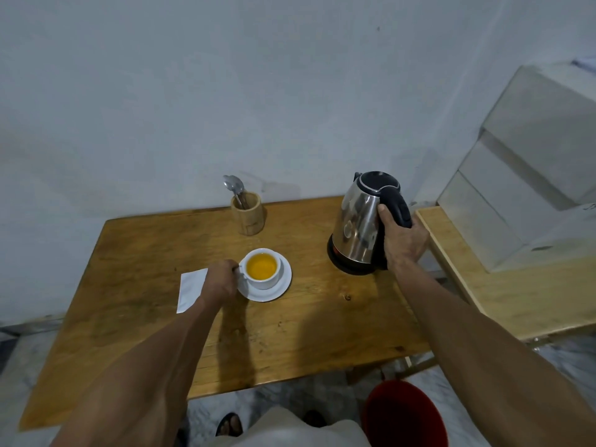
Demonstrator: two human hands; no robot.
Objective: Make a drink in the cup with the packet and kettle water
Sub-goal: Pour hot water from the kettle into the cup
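- Surface: wooden table (135, 253), bare plank top, pushed against a pale wall (225, 91). A second, lighter wooden surface (516, 295) abuts on the right; pale tiled steps (532, 150) rise behind it.
- Floor below near edge: red bucket (404, 414) at lower right; marbled floor visible.
- Open room: near half of the table is bare; left side bare except the packet.
- Cup (262, 268): white, on a white saucer (280, 290), centre of table; holds yellow-orange liquid.
- Left hand (221, 280): closed at the cup's handle on its left side.
- Packet (190, 290): white, flat on the table just left of the saucer, partly under the left wrist.
- Kettle (361, 221): steel body, black lid shut, standing at the right rear on its black base.
- Right hand (403, 240): clamped around the kettle's black handle.
- Wooden holder (248, 216) at rear centre contains metal spoons (233, 185).
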